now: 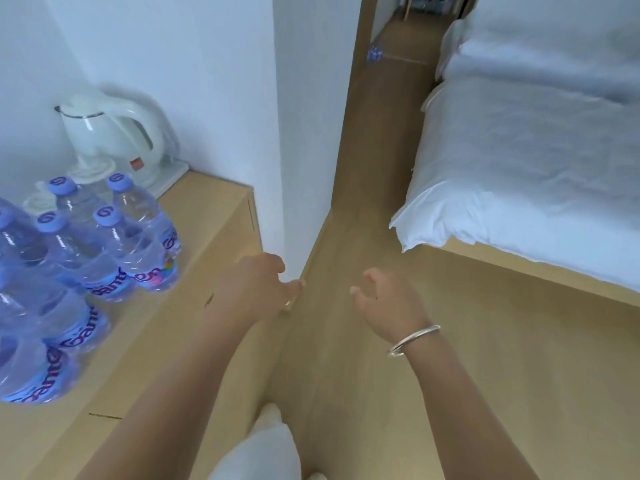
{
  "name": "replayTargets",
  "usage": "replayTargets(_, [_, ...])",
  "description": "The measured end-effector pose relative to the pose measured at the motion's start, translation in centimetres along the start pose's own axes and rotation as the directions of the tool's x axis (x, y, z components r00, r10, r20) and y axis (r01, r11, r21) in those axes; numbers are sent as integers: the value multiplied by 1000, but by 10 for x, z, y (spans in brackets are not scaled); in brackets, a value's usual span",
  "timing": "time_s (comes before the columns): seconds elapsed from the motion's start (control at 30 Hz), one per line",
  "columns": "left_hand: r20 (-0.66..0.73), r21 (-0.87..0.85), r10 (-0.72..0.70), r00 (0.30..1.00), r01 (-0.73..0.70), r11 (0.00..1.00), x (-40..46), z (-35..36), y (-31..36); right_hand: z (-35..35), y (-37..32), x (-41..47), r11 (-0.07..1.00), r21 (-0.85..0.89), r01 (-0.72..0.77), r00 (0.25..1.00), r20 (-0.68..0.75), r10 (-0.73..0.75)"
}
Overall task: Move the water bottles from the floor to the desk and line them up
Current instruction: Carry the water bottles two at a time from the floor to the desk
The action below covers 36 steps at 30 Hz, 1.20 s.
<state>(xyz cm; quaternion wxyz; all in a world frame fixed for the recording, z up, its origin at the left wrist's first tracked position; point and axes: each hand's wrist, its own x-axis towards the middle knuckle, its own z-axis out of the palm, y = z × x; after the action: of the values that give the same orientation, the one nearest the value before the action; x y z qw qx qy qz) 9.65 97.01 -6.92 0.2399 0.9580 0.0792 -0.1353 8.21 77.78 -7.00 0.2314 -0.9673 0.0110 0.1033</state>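
Both hands empty, fingers loosely curled: left hand [256,285], right hand [388,299]. Bottles [104,244] clustered on surface [207,209]; more bottles [374,54] far down floor [363,168]. Walk over, grip bodies low, carry upright.

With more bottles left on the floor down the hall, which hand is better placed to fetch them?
Neither clearly: left hand and right hand are both empty, and the floor bottles lie far ahead. The right is marginally favoured, hanging over open floor.
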Motion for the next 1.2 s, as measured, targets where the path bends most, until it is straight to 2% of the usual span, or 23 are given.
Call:
replayTargets(0.13, [8, 29, 72, 997, -72, 997, 50, 0, 34, -15, 21, 42, 994, 57, -88, 995, -41, 90])
replayTargets(0.4, [52, 76, 142, 989, -145, 986, 198, -9, 91, -46, 41, 174, 998, 14, -67, 997, 32, 67])
replayTargets(0.63, [109, 128, 203, 973, -216, 968, 317, -37, 144, -91, 49, 290, 993, 18, -119, 993, -4, 120])
replayTargets(0.87, [131, 184, 243, 961, -265, 947, 408, -43, 196, -116, 70, 378, 989, 18, -147, 989, 26, 146])
replayTargets(1.0, [144, 204, 287, 947, -312, 928, 461, -39, 232, -130, 93, 436, 990, 27, -135, 991, 18, 135])
replayTargets(1.2, [116, 189, 293, 949, -311, 931, 559, -32, 304, -175, 138, 543, 996, 11, -84, 996, 12, 84])
